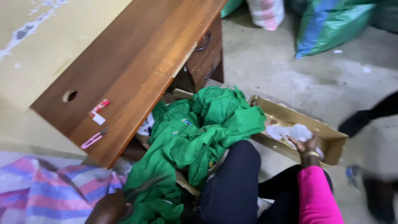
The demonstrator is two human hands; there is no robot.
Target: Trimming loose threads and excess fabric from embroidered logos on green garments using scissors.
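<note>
The right hand (304,146) is closing on white paper (290,132) inside the cardboard box (331,139) — it may tear; the left hand (110,209), beside the box's green garments (195,132), is gripping them — they could slide out.

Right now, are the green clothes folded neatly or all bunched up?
Bunched up. The green clothes lie in a crumpled heap with creases everywhere, spilling from the cardboard box beside the wooden desk. No flat, squared folds show.

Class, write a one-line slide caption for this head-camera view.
Right hand reaches white paper in a cardboard box; left hand rests by green garments.
</note>
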